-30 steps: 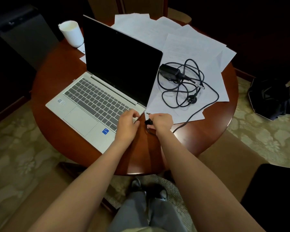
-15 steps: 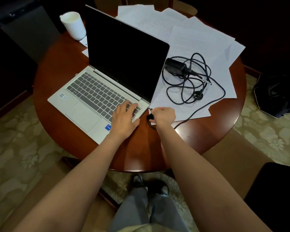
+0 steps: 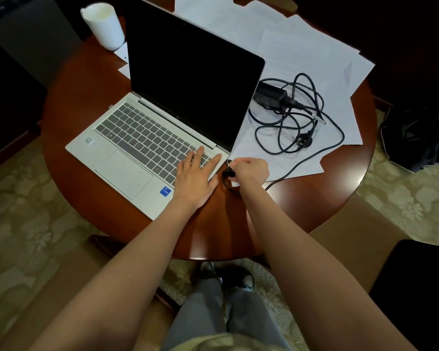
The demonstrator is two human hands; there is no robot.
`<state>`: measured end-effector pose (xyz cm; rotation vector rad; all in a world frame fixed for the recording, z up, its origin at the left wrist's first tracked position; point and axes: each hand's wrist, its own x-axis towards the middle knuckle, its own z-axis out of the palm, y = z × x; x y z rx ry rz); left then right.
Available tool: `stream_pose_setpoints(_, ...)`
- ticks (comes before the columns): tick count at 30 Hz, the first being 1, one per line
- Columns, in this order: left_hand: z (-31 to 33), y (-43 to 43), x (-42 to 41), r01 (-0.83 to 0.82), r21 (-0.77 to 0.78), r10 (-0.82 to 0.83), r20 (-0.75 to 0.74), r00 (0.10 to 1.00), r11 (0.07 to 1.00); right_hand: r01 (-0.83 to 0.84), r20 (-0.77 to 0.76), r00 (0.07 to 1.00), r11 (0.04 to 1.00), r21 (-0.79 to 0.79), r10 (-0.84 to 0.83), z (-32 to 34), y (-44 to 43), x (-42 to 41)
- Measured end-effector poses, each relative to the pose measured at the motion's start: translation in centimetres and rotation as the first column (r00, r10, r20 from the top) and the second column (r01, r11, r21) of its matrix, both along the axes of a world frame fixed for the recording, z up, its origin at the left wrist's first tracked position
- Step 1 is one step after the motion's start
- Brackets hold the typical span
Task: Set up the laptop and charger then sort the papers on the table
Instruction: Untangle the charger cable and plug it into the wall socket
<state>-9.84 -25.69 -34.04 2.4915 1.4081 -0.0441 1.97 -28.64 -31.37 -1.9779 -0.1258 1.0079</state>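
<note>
Nearest to the person, the left hand [image 3: 195, 178] lies flat on the right part of the laptop [image 3: 147, 138], fingers straight and spread over the keys, and I judge it is there to hold the machine steady. Just beside it the right hand [image 3: 251, 171] pinches the small black charger connector [image 3: 228, 171], whose tip is at the right edge of the laptop base; whether it is already inside the port I cannot tell. The connector is light and stiff, so it is best taken by its short body, as now, and pushed straight, because a tilted push could bend the tip. The laptop is open with a dark screen and stands on the round wooden table [image 3: 86, 79]; it looks rigid but could slide on the polished wood. From the right hand the black cable [image 3: 293, 171] runs away over the sheets to a loose tangle, with the wall plug [image 3: 306, 141] in it and the power brick [image 3: 270, 93] behind. The cable is soft and may drag the sheets when pulled, so the brick, the heavier piece, is the better place to lift. Farther, the white papers [image 3: 302, 54] lie spread and overlapping, some under the laptop; they are thin and light and should be gathered by their edges. At the far left stands a white cup [image 3: 104, 24].
</note>
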Motion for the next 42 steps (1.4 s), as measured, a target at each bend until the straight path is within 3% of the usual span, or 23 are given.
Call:
stream_pose_setpoints(8, 0.1, 0.0, 0.3, 0.001, 0.006, -0.001, -0.030, 1.000, 1.000, -0.131, 0.226, 0.964, 0.990, -0.060, 0.141, -0.8, 1.2, -0.6)
stream_pose_setpoints(12, 0.2, -0.1, 0.3, 0.003, -0.024, -0.003, -0.032, 0.999, 1.000, -0.051, -0.055, 0.998, 0.991, -0.124, 0.045, -0.3, 1.7, 0.6)
stream_pose_setpoints(14, 0.3, -0.1, 0.3, 0.004, -0.030, -0.005, -0.039, 0.999, 1.000, -0.063, -0.081, 0.995, 0.988, -0.141, 0.052, 0.0, 1.8, 0.8)
stream_pose_setpoints(21, 1.3, 0.4, 0.4, 0.033, -0.078, -0.041, -0.095, 0.995, 0.996, -0.299, 0.078, 0.947, 0.942, -0.150, 0.313, 0.9, 0.9, 1.1)
stream_pose_setpoints(24, 2.5, 1.0, 1.1, 0.077, -0.043, -0.080, -0.067, 0.995, 0.996, -0.280, 0.178, 0.940, 0.956, -0.085, 0.291, 1.0, 0.2, 1.8)
stream_pose_setpoints(28, 4.8, 1.9, 3.3, 0.147, -0.007, -0.145, 0.139, 0.980, 0.989, -0.141, 0.570, 0.805, 0.986, -0.085, 0.164, 2.0, -0.1, 4.2)
stream_pose_setpoints(33, 8.1, 3.4, 5.7, 0.191, 0.009, -0.182, 0.347, 0.920, 0.982, -0.236, 0.803, 0.523, 0.954, -0.185, 0.285, 3.1, 1.7, 8.4)
stream_pose_setpoints(36, 9.1, 4.4, 6.7, 0.190, 0.005, -0.176, 0.400, 0.900, 0.982, -0.306, 0.784, 0.367, 0.861, -0.407, 0.501, 3.8, 3.3, 10.1)
stream_pose_setpoints(38, 9.4, 4.6, 7.4, 0.193, -0.019, -0.168, 0.420, 0.892, 0.981, -0.334, 0.707, 0.323, 0.775, -0.536, 0.629, 3.8, 4.1, 10.8)
stream_pose_setpoints(42, 9.9, 4.5, 9.3, 0.201, -0.120, -0.133, 0.425, 0.895, 0.972, -0.311, 0.580, 0.423, 0.713, -0.628, 0.696, 3.3, 5.3, 12.1)
